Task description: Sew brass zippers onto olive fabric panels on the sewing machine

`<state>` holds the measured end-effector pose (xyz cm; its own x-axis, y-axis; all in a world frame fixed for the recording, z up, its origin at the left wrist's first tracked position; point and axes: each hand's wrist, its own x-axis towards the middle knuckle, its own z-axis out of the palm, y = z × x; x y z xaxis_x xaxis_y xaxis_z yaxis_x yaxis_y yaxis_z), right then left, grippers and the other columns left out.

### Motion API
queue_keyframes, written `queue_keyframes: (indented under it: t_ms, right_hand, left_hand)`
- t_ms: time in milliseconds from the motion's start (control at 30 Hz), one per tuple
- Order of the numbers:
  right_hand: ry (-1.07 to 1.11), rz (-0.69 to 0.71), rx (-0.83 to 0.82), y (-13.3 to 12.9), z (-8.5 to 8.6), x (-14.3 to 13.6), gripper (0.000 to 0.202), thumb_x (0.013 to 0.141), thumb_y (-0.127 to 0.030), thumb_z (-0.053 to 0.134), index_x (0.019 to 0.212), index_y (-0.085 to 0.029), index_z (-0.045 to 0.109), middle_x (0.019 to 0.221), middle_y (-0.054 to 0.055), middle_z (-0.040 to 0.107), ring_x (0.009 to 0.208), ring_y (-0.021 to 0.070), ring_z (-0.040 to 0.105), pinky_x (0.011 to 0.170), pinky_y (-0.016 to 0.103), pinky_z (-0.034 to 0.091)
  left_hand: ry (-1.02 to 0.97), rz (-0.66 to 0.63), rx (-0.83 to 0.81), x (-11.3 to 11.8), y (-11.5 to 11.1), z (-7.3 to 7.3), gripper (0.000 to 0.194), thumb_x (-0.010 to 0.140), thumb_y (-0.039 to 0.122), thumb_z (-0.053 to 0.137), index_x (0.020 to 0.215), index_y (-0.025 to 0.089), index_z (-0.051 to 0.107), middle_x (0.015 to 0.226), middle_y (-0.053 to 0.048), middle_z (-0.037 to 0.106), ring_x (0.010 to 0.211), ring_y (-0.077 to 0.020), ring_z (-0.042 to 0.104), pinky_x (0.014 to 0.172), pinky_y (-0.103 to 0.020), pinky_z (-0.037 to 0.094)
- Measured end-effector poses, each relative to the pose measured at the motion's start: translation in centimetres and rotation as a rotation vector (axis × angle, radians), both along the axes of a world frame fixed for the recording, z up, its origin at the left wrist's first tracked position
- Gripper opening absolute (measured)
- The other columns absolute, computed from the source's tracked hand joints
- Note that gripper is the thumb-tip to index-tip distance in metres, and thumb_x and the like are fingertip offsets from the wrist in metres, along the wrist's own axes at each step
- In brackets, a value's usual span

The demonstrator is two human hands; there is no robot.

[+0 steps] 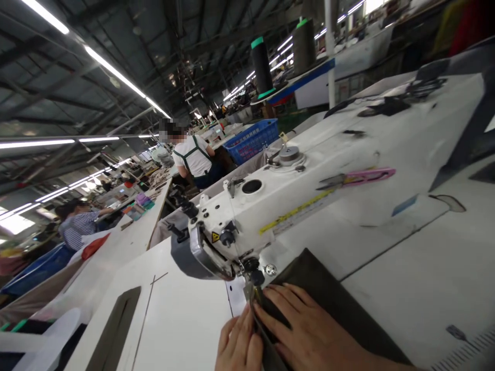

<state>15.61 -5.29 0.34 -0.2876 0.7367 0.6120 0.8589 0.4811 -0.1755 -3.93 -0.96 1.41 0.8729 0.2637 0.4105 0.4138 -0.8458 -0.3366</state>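
A white sewing machine [309,170] reaches across the table, its needle area just beyond my fingertips. Dark olive fabric [332,304] lies under and beside my hands, with a narrow folded edge running toward the presser foot. My left hand [240,342] pinches the left side of this fabric edge, fingers pressed together. My right hand [305,324] lies on the fabric to the right, fingers stretched forward and slightly apart, fingertips close to the foot. The part of the fabric under my palms is hidden.
Another dark strip [116,330] lies at the table's left. Pink-handled snips [367,176] rest on the machine near a yellow measuring tape [296,211]. Thread cones [262,67] stand behind. A blue basket [251,140] and a person in white [195,157] are farther off.
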Motion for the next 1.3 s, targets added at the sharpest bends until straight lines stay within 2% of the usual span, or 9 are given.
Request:
queue_keyframes:
  t_ms: [167,467,633,867,1033,1133,1300]
  right_hand:
    - [0.046,-0.026,0.017,0.2,-0.3,-0.1,0.041,0.088,-0.041,0.049,0.123,-0.02,0.05,0.115,0.005,0.058,0.106,0.0189,0.049,0.093,0.035,0.035]
    - [0.039,-0.035,0.031,0.1,-0.2,-0.2,0.037,0.091,-0.038,0.041,0.12,-0.018,0.052,0.115,0.006,0.059,0.106,0.02,0.051,0.093,0.037,0.038]
    - [-0.136,0.069,-0.051,-0.5,0.6,0.6,0.047,0.088,-0.036,0.044,0.126,-0.009,0.049,0.126,0.012,0.052,0.115,0.0229,0.048,0.097,0.037,0.04]
    - [-0.29,0.141,0.002,-1.3,0.2,1.2,0.056,0.083,-0.021,0.043,0.137,-0.007,0.036,0.133,0.014,0.044,0.121,0.0259,0.044,0.095,0.04,0.046]
    - [-0.291,0.16,0.042,-1.1,-0.9,1.1,0.059,0.082,-0.02,0.043,0.139,-0.01,0.031,0.137,0.014,0.039,0.123,0.0266,0.041,0.096,0.041,0.045]
    - [-0.272,0.194,0.09,-1.1,-1.1,1.2,0.064,0.081,-0.017,0.042,0.141,-0.008,0.025,0.136,0.014,0.039,0.12,0.0266,0.045,0.093,0.041,0.047]
    - [-0.316,0.2,0.167,-0.4,-1.1,1.4,0.071,0.076,-0.014,0.04,0.142,-0.002,0.016,0.131,0.017,0.045,0.117,0.0266,0.048,0.086,0.04,0.051]
  left_hand:
    - [0.049,0.028,0.011,-0.2,0.2,0.3,0.031,0.089,0.008,0.032,0.084,0.018,0.061,0.109,-0.008,0.065,0.098,-0.0167,0.062,0.078,-0.024,0.052]
    - [0.109,-0.007,0.074,-0.2,0.5,0.4,0.029,0.088,0.008,0.032,0.091,0.014,0.06,0.104,-0.013,0.065,0.096,-0.0195,0.063,0.074,-0.025,0.053]
    - [0.082,0.012,0.029,0.6,-0.3,0.6,0.027,0.092,0.013,0.032,0.092,0.013,0.059,0.111,-0.015,0.062,0.102,-0.0225,0.061,0.075,-0.028,0.055]
    - [-0.107,0.143,-0.132,1.9,-2.0,1.0,0.036,0.095,0.012,0.021,0.103,0.009,0.056,0.11,-0.014,0.063,0.1,-0.0199,0.061,0.078,-0.032,0.057]
    - [-0.281,0.145,-0.169,2.1,-2.5,0.2,0.035,0.097,0.015,0.025,0.099,0.013,0.06,0.108,-0.011,0.063,0.101,-0.019,0.061,0.095,-0.048,0.047]
    - [-0.367,0.176,-0.127,2.3,-2.6,-0.6,0.035,0.097,0.016,0.027,0.099,0.015,0.062,0.101,-0.01,0.064,0.096,-0.0177,0.062,0.094,-0.046,0.048]
    - [-0.46,0.169,-0.024,2.8,-1.7,-2.1,0.035,0.097,0.019,0.03,0.085,0.016,0.063,0.093,-0.004,0.067,0.092,-0.0168,0.063,0.092,-0.04,0.05]
